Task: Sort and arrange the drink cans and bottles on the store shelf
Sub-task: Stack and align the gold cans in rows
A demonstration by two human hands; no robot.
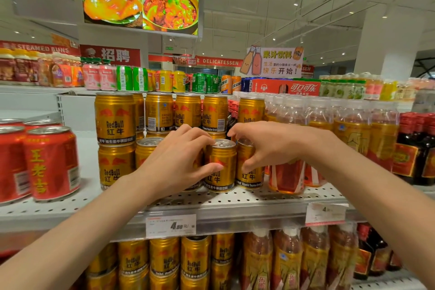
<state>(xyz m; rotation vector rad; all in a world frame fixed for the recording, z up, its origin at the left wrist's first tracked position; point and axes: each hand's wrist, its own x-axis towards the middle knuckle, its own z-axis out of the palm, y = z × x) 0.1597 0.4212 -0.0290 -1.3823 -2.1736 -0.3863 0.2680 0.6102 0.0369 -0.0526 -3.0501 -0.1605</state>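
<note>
the left hand (pixel 181 160) is wrapping its thumb and fingers around a gold can (pixel 221 165) that is standing upright at the front of the perforated shelf (pixel 259 198), while the right hand (pixel 266 146) is pinching the neighbouring can (pixel 249 167) just right of the gold can. directly behind the gold can, stacked cans (pixel 188 110) are sitting two high; a careless pull is likely tipping them. right of the gold can, amber bottles (pixel 289 148) are crowding close, so a sideways nudge is risking a knock.
</note>
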